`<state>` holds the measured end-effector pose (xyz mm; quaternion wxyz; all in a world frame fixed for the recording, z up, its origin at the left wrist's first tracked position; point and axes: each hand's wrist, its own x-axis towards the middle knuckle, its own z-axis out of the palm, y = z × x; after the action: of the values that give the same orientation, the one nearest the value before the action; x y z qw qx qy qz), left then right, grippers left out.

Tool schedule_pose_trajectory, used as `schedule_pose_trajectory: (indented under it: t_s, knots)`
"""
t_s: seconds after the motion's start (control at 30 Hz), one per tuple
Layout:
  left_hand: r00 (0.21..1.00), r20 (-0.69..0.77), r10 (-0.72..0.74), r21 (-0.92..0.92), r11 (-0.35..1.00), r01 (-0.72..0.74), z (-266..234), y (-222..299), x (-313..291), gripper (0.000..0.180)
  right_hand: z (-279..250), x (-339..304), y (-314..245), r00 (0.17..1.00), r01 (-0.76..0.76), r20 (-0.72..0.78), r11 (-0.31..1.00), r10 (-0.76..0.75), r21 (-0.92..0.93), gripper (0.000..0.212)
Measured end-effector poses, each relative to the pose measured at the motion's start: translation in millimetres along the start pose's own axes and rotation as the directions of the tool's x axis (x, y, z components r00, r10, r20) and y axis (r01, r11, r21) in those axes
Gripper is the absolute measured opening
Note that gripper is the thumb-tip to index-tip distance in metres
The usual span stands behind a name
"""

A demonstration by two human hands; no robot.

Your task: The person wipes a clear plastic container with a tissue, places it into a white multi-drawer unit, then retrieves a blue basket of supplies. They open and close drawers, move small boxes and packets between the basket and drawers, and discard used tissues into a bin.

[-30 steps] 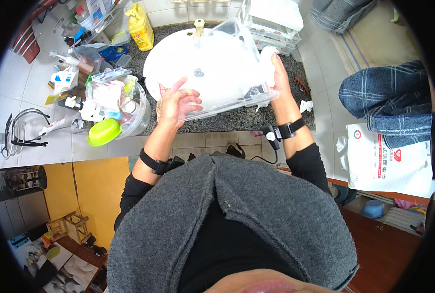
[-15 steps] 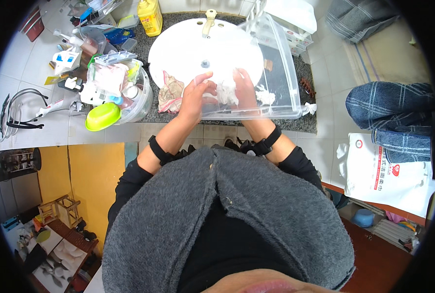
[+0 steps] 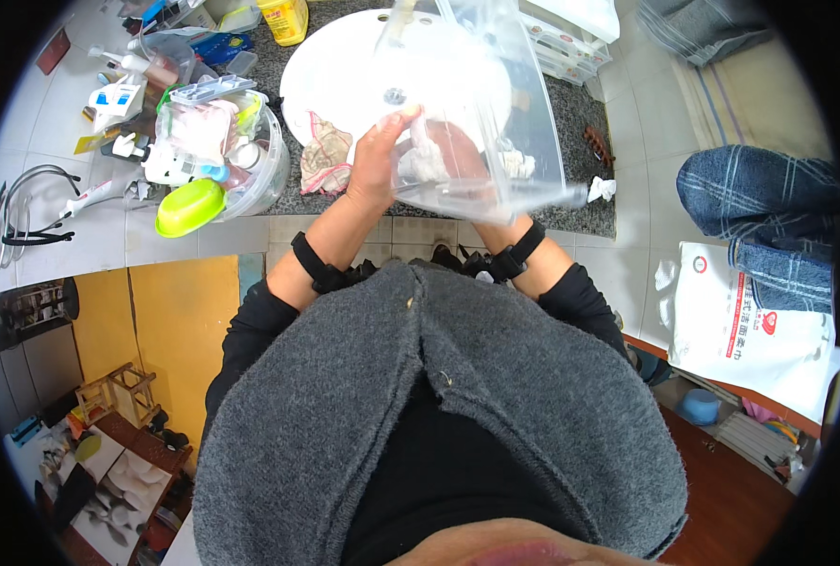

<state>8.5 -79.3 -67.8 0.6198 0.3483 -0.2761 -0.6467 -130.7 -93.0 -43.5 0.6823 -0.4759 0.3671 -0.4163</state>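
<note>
Holding the clear plastic bin (image 3: 526, 118) over the sink (image 3: 321, 75), your left hand (image 3: 375, 158) pinches its side; right hand (image 3: 453, 149) by white tissue (image 3: 427, 162), fingers blurred through plastic, can't tell. Looks unfinished: bin not set down, remainder unclear.

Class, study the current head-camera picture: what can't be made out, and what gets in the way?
All in the head view:
Right hand: exact grip, blurred behind the clear box.
Left hand: fingertips, unclear against the box's blurred, shiny wall.
Yellow bottle: top, cut off by the upper edge.
Round tub: lower contents, hidden by items piled above.
</note>
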Motion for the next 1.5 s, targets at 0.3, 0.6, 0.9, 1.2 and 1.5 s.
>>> schedule_pose_trajectory:
  t_s: [0.3, 0.6, 0.9, 1.2, 1.5]
  knots:
    - [0.985, 0.174, 0.001, 0.133, 0.991, -0.024, 15, 6, -12, 0.032, 5, -46, -51, 0.956, -0.279, 0.091, 0.96, 0.279, -0.014, 0.04]
    - [0.963, 0.269, 0.006, 0.336, 0.936, -0.1, 21, 5, -16, 0.032, -37, 16, 17, 0.821, -0.511, 0.239, 0.854, 0.518, -0.098, 0.033]
    - [0.991, 0.044, 0.126, 0.193, 0.972, -0.132, -27, 38, 6, 0.061, -144, -20, 32, 0.901, -0.007, -0.403, 0.937, 0.157, 0.35, 0.024]
    - [0.982, -0.187, 0.011, -0.001, 1.0, -0.012, -10, 18, 11, 0.028, -31, -22, -57, 0.718, 0.287, -0.246, 0.598, -0.651, -0.748, 0.014]
    - [0.943, -0.199, 0.266, 0.273, 0.939, -0.208, -6, 8, -7, 0.031, 22, 5, 4, 0.928, 0.37, 0.339, 0.463, -0.154, -0.806, 0.02]
